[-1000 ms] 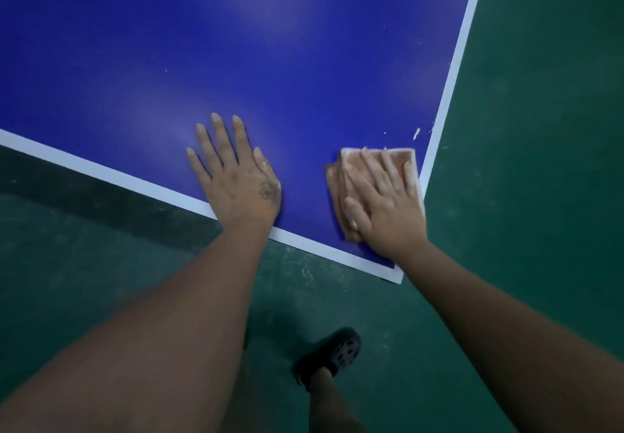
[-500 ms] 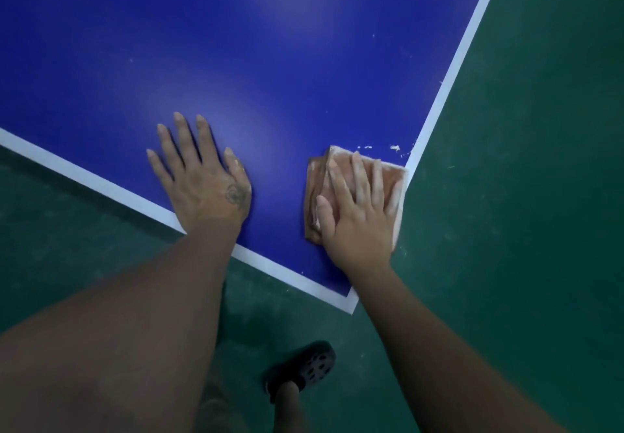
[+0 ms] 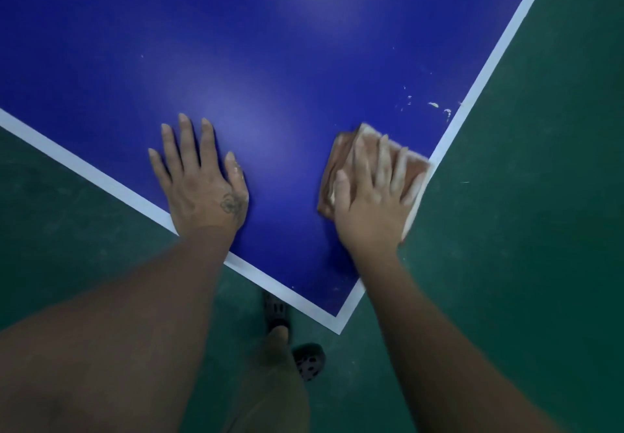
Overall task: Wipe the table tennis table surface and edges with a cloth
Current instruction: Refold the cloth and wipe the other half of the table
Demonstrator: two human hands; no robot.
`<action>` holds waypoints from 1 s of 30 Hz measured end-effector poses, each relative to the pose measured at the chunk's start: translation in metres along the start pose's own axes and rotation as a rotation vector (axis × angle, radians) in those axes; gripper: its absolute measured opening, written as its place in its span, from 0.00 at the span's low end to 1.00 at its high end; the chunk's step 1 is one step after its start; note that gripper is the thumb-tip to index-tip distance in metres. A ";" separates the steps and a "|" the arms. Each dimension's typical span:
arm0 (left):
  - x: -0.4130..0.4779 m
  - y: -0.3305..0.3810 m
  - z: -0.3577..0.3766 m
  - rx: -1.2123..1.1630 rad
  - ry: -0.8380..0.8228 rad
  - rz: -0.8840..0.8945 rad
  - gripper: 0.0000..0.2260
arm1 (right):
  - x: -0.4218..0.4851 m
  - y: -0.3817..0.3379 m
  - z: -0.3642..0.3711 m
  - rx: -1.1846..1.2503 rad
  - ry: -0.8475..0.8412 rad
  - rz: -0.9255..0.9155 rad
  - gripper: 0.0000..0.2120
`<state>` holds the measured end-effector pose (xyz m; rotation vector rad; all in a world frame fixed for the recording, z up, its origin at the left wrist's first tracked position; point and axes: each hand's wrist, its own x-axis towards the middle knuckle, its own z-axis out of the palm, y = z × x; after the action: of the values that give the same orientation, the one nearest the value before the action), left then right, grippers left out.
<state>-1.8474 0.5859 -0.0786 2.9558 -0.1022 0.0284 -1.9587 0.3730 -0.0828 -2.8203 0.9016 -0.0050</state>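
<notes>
Pressing a folded reddish-brown cloth (image 3: 339,162) flat under spread fingers, the right hand (image 3: 371,203) is working at the right white-striped edge of the blue table tennis counter (image 3: 270,61), near its near corner. White specks (image 3: 434,105) are lying just beyond the cloth, farther along that edge. The left hand (image 3: 199,179) is bracing flat, fingers spread, well to the left.

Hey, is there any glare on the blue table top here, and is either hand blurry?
Head view: soft pale glare patches lie on the glossy blue table tennis table top, one just above the left hand. Head view: the left hand is sharp; the right hand and the folded orange-brown cloth under its fingers are smeared by blur. Head view: both forearms are dim.
</notes>
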 end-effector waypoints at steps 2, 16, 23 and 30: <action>0.001 0.000 -0.001 0.010 -0.003 -0.004 0.29 | -0.018 0.001 0.006 -0.002 -0.003 -0.028 0.30; 0.000 0.003 -0.007 0.015 -0.008 -0.002 0.29 | -0.112 0.032 0.001 0.037 -0.136 -0.629 0.32; 0.000 0.003 -0.008 0.012 -0.009 -0.009 0.29 | -0.034 0.069 -0.013 -0.090 -0.097 -0.435 0.30; -0.001 0.002 -0.010 0.003 0.003 0.000 0.29 | -0.066 -0.020 0.007 0.050 -0.113 -0.537 0.30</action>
<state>-1.8489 0.5858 -0.0681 2.9589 -0.1021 0.0325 -2.0004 0.4276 -0.0825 -2.8853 0.1019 0.0584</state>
